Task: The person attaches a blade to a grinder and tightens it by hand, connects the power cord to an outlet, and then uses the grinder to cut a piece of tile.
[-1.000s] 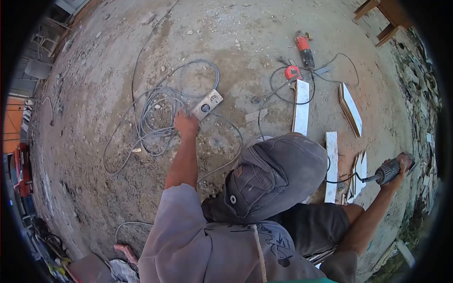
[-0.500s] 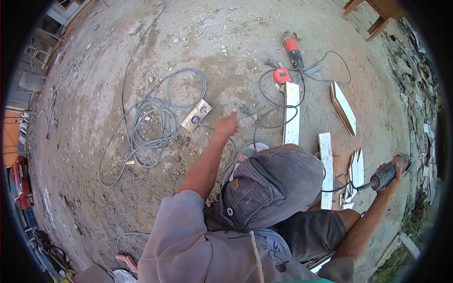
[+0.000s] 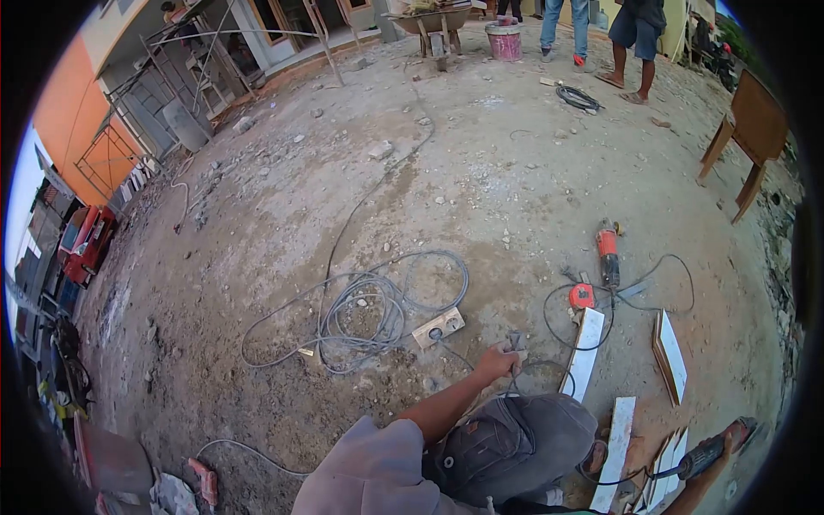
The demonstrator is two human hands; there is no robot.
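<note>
My left hand is closed, pinching what looks like a grey power plug with a cord, just in front of my bent knee. Close by, to its upper left, a two-outlet socket box lies on the ground; a dark plug sits in its left outlet. At the lower right my right hand grips an angle grinder by its body, with the cord trailing left past white board pieces. The grinder's head is partly hidden by my fingers.
Coiled grey cable lies left of the box. A red tape measure and another red grinder lie ahead. A brown chair stands right. Farther back are a wheelbarrow, a pink bucket and people's legs.
My view has tilted up, showing the yard's far side. My left hand went from reaching with fingers out to closing on the plug. My right hand still holds the grinder.
</note>
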